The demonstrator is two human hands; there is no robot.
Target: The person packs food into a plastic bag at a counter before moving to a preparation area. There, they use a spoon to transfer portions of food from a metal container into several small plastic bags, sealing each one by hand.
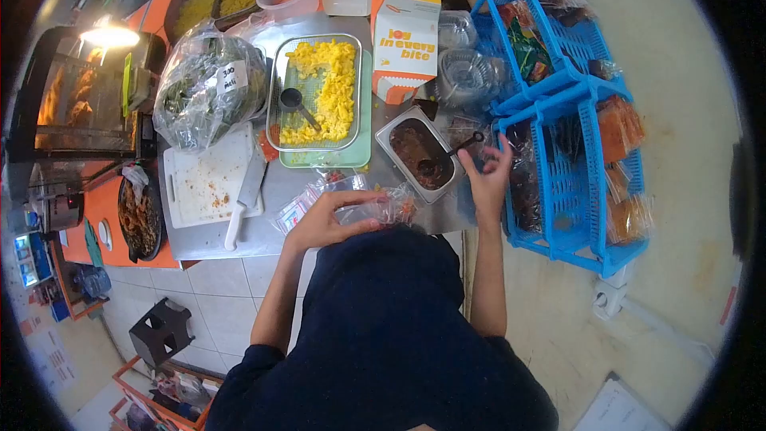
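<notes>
1. Left hand (331, 219): near edge of counter (199, 241); thumb and fingers grip a clear plastic packet (371, 211) close to the body, presumably to steady it.
2. Right hand (488, 183): fingers loosely parted, beside black spoon (463, 146); contact cannot be told.
3. Spoon rests in metal tray (441, 190) of dark sauce (408, 142), handle over right rim, probably for easy reach.
4. Yellow food (339, 96) lies farther left, with its own scoop (291, 99), likely avoiding mixing.

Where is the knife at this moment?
In the head view, the knife lies left of the left hand, along the right side of the white board, its handle past the near edge.
</notes>
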